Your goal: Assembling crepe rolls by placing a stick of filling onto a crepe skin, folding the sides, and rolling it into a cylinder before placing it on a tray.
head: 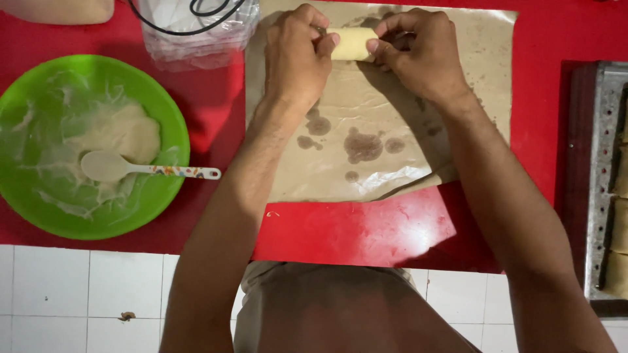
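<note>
- Nearest the camera, the person's bare torso and forearms lean over a white tiled floor (pixel 85 287), where a red mat (pixel 353 232) is spread.
- Both arms reach to the far end of a sheet of brown paper (pixel 392 163), blotched with dark grease spots.
- Left hand (pixel 294 55) and right hand (pixel 418 52) each pinch one end of a pale dough roll (pixel 353 42); fingers are curled shut on it, thumbs pressing inward.
- Shaping the roll looks like the step in hand; sealing its ends evenly would call for a gentle, balanced squeeze.
- Left of the paper sits a green bowl (pixel 167 117) smeared with pale filling, a spoon (pixel 111 167) resting inside.
- At the right edge, a metal tray (pixel 598 163) holds more pale pieces.
</note>
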